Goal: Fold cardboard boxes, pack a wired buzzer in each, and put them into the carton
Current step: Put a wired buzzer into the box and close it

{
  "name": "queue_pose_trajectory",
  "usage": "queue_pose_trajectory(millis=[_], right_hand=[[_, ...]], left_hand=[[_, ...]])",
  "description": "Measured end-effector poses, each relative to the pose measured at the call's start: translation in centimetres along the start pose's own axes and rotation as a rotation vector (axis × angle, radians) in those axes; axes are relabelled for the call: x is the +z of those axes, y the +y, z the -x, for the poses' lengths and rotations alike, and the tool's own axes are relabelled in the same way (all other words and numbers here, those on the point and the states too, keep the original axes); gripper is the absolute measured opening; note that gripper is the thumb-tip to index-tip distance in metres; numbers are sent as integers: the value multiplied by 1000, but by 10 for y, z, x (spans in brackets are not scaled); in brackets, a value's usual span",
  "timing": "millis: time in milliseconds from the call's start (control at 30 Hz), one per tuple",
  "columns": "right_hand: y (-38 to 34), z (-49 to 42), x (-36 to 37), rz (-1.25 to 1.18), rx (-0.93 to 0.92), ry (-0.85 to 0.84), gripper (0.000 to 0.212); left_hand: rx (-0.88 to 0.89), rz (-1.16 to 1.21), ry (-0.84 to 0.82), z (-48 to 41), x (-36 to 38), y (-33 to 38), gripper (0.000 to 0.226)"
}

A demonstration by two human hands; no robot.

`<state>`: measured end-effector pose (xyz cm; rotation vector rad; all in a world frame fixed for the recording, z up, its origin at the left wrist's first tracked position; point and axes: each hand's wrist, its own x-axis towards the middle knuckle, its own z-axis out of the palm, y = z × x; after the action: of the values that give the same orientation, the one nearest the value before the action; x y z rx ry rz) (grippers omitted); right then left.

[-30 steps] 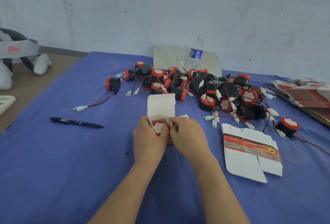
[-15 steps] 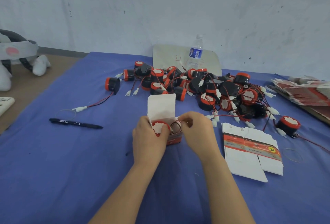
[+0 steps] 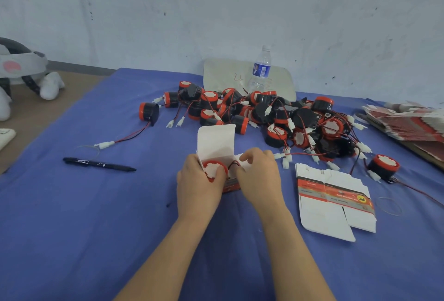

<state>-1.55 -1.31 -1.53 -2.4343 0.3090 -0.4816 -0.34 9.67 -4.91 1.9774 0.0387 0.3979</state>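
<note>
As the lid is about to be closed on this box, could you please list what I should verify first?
1. Buzzer seated in the box: ok, its red rim sits inside the opening.
2. Wire fully tucked in: not ok, a loop shows above the opening, pinched by the right hand.
3. Lid flap free to fold: ok, it stands upright.
4. Box steadied: ok, the left hand holds its side.
5. Next flat blank ready: ok, it lies to the right.
6. Carton within reach: cannot tell, none in view.

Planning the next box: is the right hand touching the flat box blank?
Apart. Head view shows blue cloth between the right hand and the flat box blank.
</note>
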Motion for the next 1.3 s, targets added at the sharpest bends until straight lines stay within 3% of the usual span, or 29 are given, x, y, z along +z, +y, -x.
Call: queue_pose_trajectory(millis=[200,400,567,700,800,900,967,1067,1167,1267,1300], right_hand=[[-5,3,-8,160,-46,22,23],[-4,8,-10,429,-118,-143,39],[-1,6,-2,352,-84,-223,44],[-1,5,1,241,-75,-192,38],[-3,7,2,115,-107,-69,23],[-6,8,3,-198,-137,69,48],[-7,8,2,-393,-95,93,49],[-2,3,4,-315,-104,32,18],[3,1,7,-271,-154,-53,20],[7,-2,9,-292,-133,-102,7],[9,-3,10,-315,-116,-102,15]], left_hand=[[6,1,6,1,0,1,27],[-7,-1,-5,1,-2,2,28],[35,206,-88,1,0,6,19],[-243,569,-195,-1,-2,11,47],[-240,475,-188,-3,-5,10,43],[-136,426,-197,-1,-6,8,25],[-145,417,-217,-1,-9,9,21],[-122,348,-194,-3,-8,7,32],[-110,343,-183,-4,-6,8,32],[-89,316,-211,-5,-5,8,23],[-94,324,-219,-5,-5,8,21]])
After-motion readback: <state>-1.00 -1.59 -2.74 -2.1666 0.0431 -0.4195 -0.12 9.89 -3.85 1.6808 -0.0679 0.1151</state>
